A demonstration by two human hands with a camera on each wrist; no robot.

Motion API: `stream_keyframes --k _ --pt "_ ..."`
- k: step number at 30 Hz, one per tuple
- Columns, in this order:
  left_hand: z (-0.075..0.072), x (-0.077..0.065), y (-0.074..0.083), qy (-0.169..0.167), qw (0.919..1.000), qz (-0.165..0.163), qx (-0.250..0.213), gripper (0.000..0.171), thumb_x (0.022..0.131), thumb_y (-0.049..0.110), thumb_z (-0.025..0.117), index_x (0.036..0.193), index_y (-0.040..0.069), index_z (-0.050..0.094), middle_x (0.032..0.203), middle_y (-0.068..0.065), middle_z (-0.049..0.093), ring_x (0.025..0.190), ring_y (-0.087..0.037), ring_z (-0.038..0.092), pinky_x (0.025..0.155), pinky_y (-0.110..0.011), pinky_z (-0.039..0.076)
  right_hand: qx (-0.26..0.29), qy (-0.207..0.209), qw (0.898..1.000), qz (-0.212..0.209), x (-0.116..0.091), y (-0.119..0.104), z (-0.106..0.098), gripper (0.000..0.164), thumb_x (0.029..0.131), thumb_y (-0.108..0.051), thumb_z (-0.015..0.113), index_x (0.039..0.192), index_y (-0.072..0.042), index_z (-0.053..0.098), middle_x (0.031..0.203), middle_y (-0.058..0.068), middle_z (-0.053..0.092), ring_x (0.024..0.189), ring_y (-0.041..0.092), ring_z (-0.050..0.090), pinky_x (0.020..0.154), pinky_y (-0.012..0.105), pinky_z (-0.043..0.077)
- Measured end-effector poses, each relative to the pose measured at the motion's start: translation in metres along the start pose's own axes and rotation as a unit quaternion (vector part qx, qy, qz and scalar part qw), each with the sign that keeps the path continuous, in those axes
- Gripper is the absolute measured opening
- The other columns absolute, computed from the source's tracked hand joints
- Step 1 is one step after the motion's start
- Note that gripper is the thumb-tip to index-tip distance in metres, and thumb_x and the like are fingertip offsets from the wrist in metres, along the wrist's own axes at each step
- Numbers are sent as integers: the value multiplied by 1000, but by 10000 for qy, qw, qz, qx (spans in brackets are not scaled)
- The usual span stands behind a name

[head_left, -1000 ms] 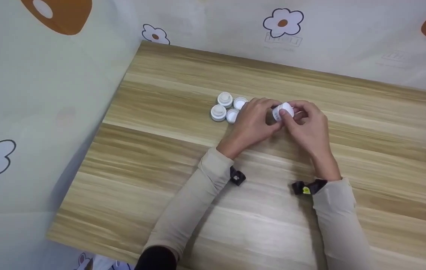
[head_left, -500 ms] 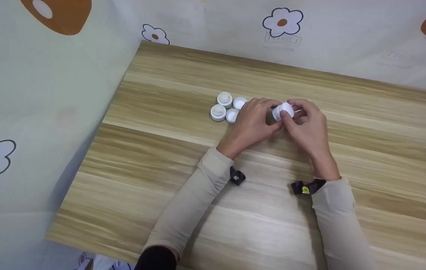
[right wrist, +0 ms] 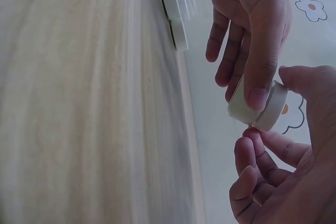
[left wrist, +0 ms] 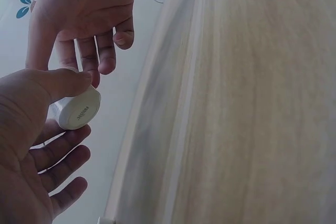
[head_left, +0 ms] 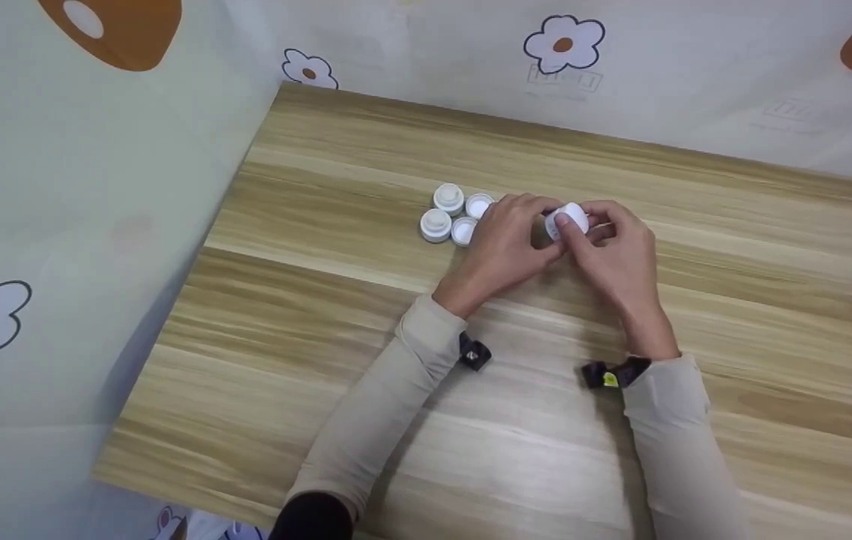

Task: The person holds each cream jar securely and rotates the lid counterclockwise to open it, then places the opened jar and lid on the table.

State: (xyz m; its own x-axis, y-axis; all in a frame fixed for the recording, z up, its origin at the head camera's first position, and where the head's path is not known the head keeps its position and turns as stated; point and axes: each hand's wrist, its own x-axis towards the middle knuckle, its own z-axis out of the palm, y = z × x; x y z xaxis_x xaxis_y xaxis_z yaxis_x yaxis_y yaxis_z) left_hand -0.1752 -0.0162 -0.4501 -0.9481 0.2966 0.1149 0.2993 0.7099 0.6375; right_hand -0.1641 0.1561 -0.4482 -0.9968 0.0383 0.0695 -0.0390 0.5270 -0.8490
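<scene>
A small white jar (left wrist: 79, 113) is held tilted above the table between both hands. My left hand (head_left: 505, 241) grips its body, the thumb lying along the side, and printed lettering shows on the base in the left wrist view. My right hand (head_left: 622, 259) pinches the white lid (right wrist: 275, 107) between thumb and fingers. A narrow gap shows between lid and body in the right wrist view. Left of my left hand stand two white jars without lids, a front one (head_left: 436, 225) and a back one (head_left: 448, 198). Two upturned lids lie beside them, a front lid (head_left: 463, 232) and a back lid (head_left: 480, 205), partly behind the hand.
The wood-grain table (head_left: 306, 315) ends on the left and at the back against a pale wall covering (head_left: 426, 52) printed with flowers. Dark wrist cameras sit at both cuffs, the left camera (head_left: 475, 354) and the right camera (head_left: 597, 374).
Both hands keep their place around the jar. The right thumb has shifted slightly on the jar, and less of the side lettering shows. The jars and lids on the table have not moved.
</scene>
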Motion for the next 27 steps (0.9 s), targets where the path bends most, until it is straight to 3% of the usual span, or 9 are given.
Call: stream_keyframes --k 12,20,27 --pt "1 1 -1 -61 10000 -41 -32 48 92 35 80 135 17 71 132 1 74 127 -19 65 114 -36 47 113 -71 9998 -167 -1 0 0 35 94 -27 80 117 -2 75 108 11 71 80 -3 62 71 8 50" --pt "1 0 -2 -33 10000 -7 -55 47 92 36 80 134 17 72 132 1 75 125 -19 66 112 -37 48 57 -134 9997 -201 -1 -2 0 32 94 -21 79 118 -1 75 110 12 70 85 0 62 74 8 50" --pt "2 0 -2 -16 10000 -22 -17 47 92 36 80 134 17 71 132 2 74 125 -19 65 113 -36 48 50 -256 9996 -135 0 -1 -1 39 95 -22 77 127 0 72 116 14 71 88 0 63 77 8 51"
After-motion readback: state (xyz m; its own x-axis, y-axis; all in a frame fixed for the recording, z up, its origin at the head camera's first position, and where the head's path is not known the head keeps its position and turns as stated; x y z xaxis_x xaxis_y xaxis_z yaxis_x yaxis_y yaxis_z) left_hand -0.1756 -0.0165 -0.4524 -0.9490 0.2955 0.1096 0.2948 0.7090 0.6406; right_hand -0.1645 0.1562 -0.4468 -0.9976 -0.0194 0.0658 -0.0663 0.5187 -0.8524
